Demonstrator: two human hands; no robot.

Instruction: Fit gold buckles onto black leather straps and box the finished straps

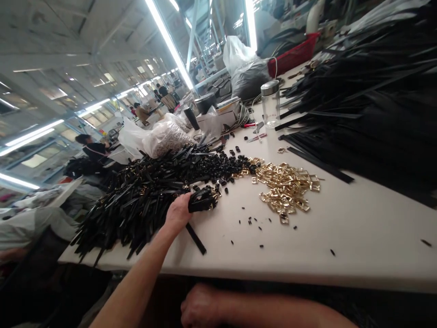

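Observation:
My left hand [179,212] is closed around a bundle of black straps [202,199] with gold buckles at its far end, at the right edge of a large heap of black straps [126,205]. Just beyond it lie many small black loops [223,165]. To the right is a pile of gold rectangular buckles [285,184]. Below the table's front edge, my right hand [200,306] is curled into a fist, slightly blurred; the inside of its fingers is hidden. A single black strap [196,239] lies under my left wrist.
Long black strips [372,105] cover the table's right side. A glass jar [271,105], scissors [256,137], a red basket [293,54] and plastic bags [165,136] stand farther back. Small black bits dot the white table [307,255]. Other people sit in the left background.

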